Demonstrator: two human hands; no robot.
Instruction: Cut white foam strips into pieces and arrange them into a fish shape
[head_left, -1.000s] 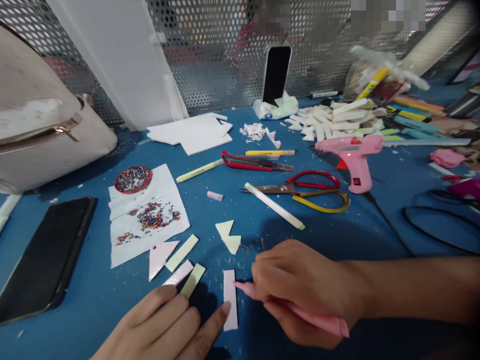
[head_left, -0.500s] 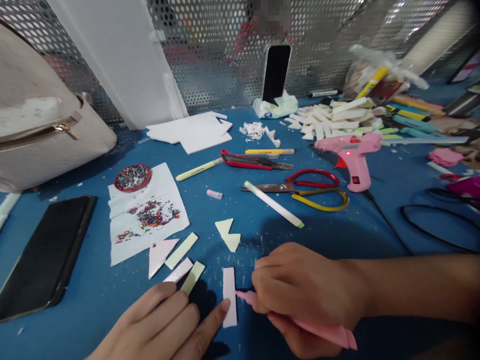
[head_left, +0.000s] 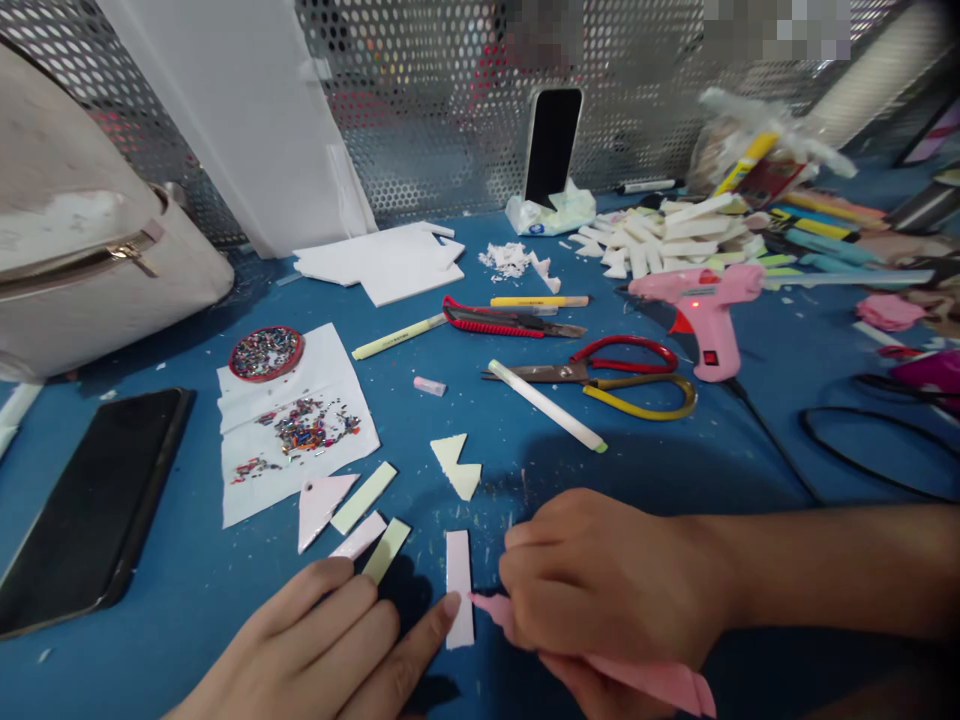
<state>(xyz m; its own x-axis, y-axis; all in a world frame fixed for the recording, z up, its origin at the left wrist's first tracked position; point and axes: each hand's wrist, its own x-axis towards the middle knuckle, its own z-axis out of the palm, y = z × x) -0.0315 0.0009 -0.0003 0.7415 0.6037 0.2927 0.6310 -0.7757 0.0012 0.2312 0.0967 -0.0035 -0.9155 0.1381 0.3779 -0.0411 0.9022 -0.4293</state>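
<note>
A pale pink strip (head_left: pixel 460 570) lies upright in the view on the blue table. The index fingertip of my left hand (head_left: pixel 330 640) presses on its lower part; the other fingers are loosely curled near the green and pink strips. My right hand (head_left: pixel 600 585) is closed around a pink marker (head_left: pixel 645 680), whose tip touches the strip's right edge. Up and to the left lie a light green strip (head_left: pixel 386 550), another green strip (head_left: pixel 364 498), a pink strip (head_left: pixel 360 537) and a pink triangle with a hole (head_left: pixel 322 505). Notched green pieces (head_left: pixel 459 467) sit above the strip.
Scissors (head_left: pixel 585 373), a white marker (head_left: pixel 547 406), a red cutter (head_left: pixel 495 320) and a pink glue gun (head_left: pixel 705 305) lie ahead. Left are a phone (head_left: pixel 90 510), a bead dish (head_left: pixel 266 354) on paper, and a bag (head_left: pixel 90 250). White pieces (head_left: pixel 690 235) are piled behind.
The marker tip has moved slightly down along the strip's right edge, together with my right hand. My left hand holds almost the same place.
</note>
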